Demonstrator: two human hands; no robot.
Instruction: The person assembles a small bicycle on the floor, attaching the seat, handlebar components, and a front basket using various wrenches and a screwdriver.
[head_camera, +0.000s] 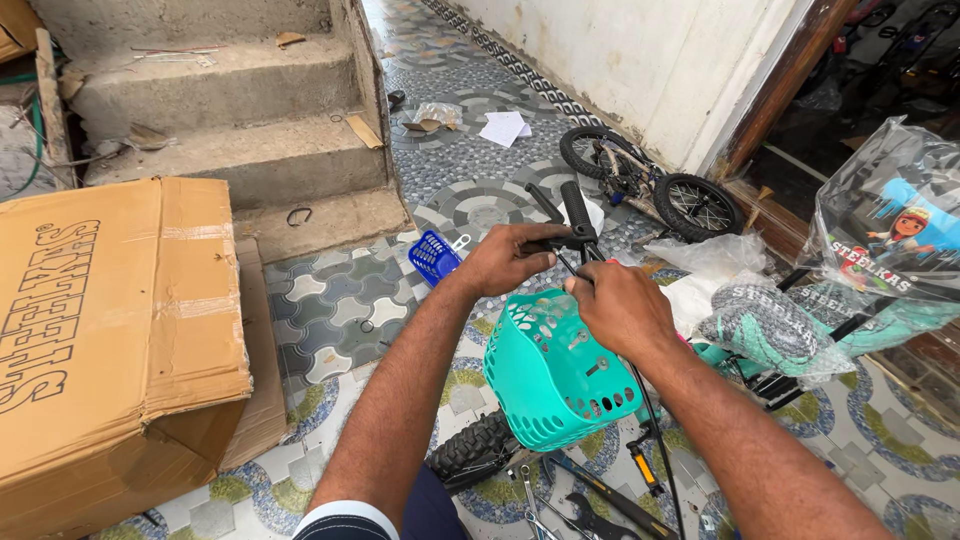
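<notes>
A small bicycle stands in front of me with a teal plastic basket (553, 372) fixed at its front and a knobbly front tyre (470, 452) below. My left hand (508, 257) grips the black handlebar (572, 228) near its brake lever. My right hand (618, 305) sits just behind the basket rim and pinches a thin black cable (655, 440) close to the bar. The cable runs down past the basket.
A large cardboard box (110, 330) lies at the left. Concrete steps (230, 130) rise behind it. A small blue basket (435, 257), a pair of small training wheels (650, 185), plastic-wrapped bike parts (800, 320) and spanners (575, 510) lie on the patterned tile floor.
</notes>
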